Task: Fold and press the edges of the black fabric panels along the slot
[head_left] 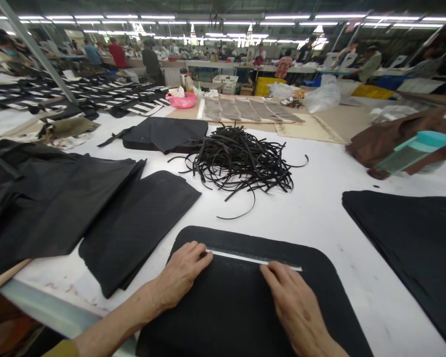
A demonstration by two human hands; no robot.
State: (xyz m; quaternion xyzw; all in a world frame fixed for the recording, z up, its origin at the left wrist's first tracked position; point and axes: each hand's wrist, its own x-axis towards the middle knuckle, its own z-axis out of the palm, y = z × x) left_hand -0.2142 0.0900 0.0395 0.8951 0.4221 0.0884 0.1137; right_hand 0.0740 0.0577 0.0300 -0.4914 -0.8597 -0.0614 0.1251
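A black panel with rounded corners point(238, 302) lies flat on the white table in front of me. Across its upper part runs a thin white strip point(238, 257). My left hand point(186, 272) is closed at the strip's left end, thumb and fingers pressed together on it. Closer to the right end, my right hand point(292, 295) is also closed, its fingertips pinching the strip against the panel. The strip's right tip shows just past my right fingers. What lies under both hands' fingertips is partly hidden.
Beyond the panel sits a tangled heap of black narrow strips point(241, 158). Black fabric pieces point(52, 198) lie at left, with a black stack point(409, 238) at right. A turquoise-lidded bottle point(412, 151) leans on brown cloth. A pink basin point(182, 100) stands farther back; people work beyond.
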